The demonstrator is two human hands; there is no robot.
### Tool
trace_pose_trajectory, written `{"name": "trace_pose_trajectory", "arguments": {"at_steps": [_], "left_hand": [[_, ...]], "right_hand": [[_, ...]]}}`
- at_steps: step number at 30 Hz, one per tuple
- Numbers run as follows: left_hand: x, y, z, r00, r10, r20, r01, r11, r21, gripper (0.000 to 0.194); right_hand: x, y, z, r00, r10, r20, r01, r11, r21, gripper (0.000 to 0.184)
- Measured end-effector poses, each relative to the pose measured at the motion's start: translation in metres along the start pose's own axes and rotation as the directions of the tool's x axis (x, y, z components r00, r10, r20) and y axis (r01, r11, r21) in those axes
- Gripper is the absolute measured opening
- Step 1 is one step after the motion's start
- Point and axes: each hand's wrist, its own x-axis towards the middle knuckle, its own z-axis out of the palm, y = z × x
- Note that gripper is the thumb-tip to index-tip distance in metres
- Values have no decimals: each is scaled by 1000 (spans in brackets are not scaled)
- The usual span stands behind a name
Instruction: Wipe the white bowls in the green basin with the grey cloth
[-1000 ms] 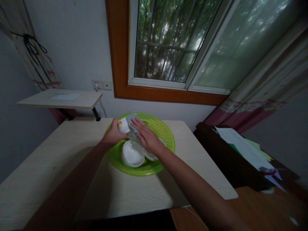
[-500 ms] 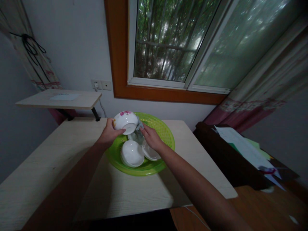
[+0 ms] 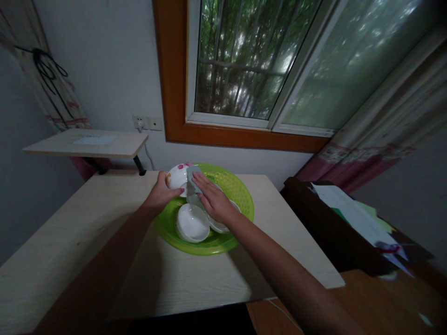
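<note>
My left hand is closed on the rim of a white bowl with pink flowers, tilted so its underside faces me. Against the bowl's outside my right hand presses a grey-blue cloth, its fingers laid over it. Below both hands lies a round green plastic basket. In it sit a white bowl at the front and another white bowl, partly covered by my right hand. Thin sticks, perhaps chopsticks, show a little beside the front bowl.
The basket stands on a pale wooden table. A small raised shelf with a paper on it occupies the back left. Behind are a wall socket and a window. To the right, papers lie on dark furniture.
My right hand has moved left, bringing the cloth from the bowl's right edge across its outside. The left hand and bowl have barely shifted.
</note>
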Motion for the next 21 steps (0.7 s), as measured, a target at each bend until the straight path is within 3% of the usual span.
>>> {"name": "trace_pose_trajectory", "arguments": {"at_steps": [5, 9, 17, 21], "left_hand": [[0, 2, 1, 999, -22, 35, 23, 1000, -10, 64], [-2, 8, 2, 998, -42, 38, 44, 998, -37, 66], [-3, 13, 2, 997, -64, 52, 70, 988, -135, 65], [-3, 11, 1, 995, -72, 74, 84, 978, -190, 65]], "right_hand": [[0, 3, 2, 1000, 9, -16, -10, 1000, -6, 56], [1, 12, 4, 986, 158, -57, -155, 986, 55, 53], [-1, 26, 2, 899, 430, -79, -404, 886, 228, 45], [-3, 28, 4, 874, 483, -48, -456, 850, 263, 44]]}}
